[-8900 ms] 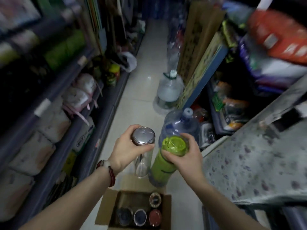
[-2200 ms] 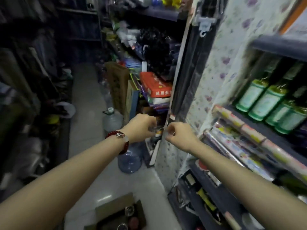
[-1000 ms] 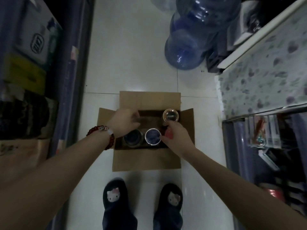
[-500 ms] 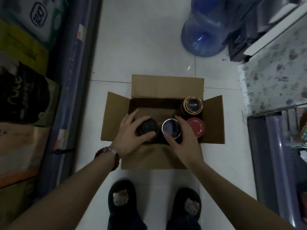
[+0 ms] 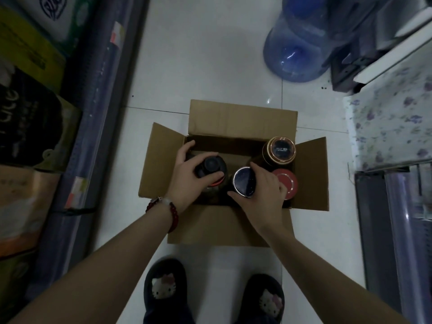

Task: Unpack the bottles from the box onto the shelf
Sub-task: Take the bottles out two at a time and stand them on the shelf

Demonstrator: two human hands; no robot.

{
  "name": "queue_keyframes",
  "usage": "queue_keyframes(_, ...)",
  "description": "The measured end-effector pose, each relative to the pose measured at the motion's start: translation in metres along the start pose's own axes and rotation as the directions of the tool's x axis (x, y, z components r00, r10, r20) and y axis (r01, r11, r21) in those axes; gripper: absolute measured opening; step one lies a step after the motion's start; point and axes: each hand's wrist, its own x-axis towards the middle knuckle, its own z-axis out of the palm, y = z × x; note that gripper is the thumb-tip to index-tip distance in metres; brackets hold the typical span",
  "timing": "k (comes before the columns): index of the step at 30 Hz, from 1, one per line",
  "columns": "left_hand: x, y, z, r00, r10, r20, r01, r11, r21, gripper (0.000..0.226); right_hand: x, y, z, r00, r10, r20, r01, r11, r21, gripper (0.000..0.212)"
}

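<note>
The left hand point(image 5: 187, 174) reaches down into the open cardboard box point(image 5: 233, 118) on the floor, its fingers point(image 5: 184, 148) curled round the black-capped bottle point(image 5: 211, 166), which stands upright directly beneath them. Just to its right, the right hand point(image 5: 264, 188) wraps its fingers point(image 5: 259, 170) about the silver-rimmed bottle point(image 5: 244, 181), also upright. Further right, clear of both hands, stand a gold-rimmed bottle point(image 5: 279, 149) and a red-lidded bottle point(image 5: 286, 183). Both forearms slope down from above; a straight upward lift looks likely.

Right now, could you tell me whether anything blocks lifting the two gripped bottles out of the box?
Nothing visible does. The left hand grips the black-capped bottle, the right hand the blue-capped bottle; the box flaps are open.
</note>
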Motion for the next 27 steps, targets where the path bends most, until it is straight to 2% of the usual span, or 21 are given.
queue_keyframes(4, 0.001, 0.006, -0.007, 0.998, -0.049, -0.042, 0.048, 0.998, -0.037, 0.040, 0.004, 0.001, -0.010, 0.998, 0.056, -0.009, -0.055, 0.995, 0.088, 0.080)
queue_keyframes(8, -0.006, 0.021, -0.018, 0.996, -0.062, -0.063, 0.061, 0.998, -0.019, 0.041, 0.009, -0.012, -0.032, 0.994, 0.112, -0.019, -0.102, 0.953, 0.284, 0.078)
queue_keyframes(13, -0.013, 0.071, -0.035, 0.996, -0.009, -0.084, 0.009, 1.000, 0.004, 0.036, 0.012, -0.040, -0.086, 0.993, 0.117, -0.017, -0.103, 0.925, 0.366, 0.076)
queue_keyframes(18, -0.012, 0.160, -0.063, 0.996, 0.054, -0.064, -0.050, 0.996, 0.070, 0.035, 0.019, -0.076, -0.168, 0.993, 0.121, -0.005, -0.109, 0.912, 0.395, 0.070)
queue_keyframes(20, -0.013, 0.208, -0.073, 0.993, 0.110, -0.047, -0.106, 0.991, 0.080, 0.034, 0.023, -0.094, -0.208, 0.994, 0.102, -0.038, -0.077, 0.906, 0.416, 0.065)
queue_keyframes(23, -0.017, 0.282, -0.084, 0.984, 0.176, -0.016, -0.174, 0.981, 0.082, 0.032, 0.030, -0.120, -0.270, 0.991, 0.068, -0.114, -0.014, 0.906, 0.423, 0.071)
queue_keyframes(27, -0.024, 0.379, -0.099, 0.973, 0.231, 0.007, -0.231, 0.971, 0.069, 0.031, 0.038, -0.150, -0.364, 0.982, 0.058, -0.178, 0.030, 0.888, 0.458, 0.070)
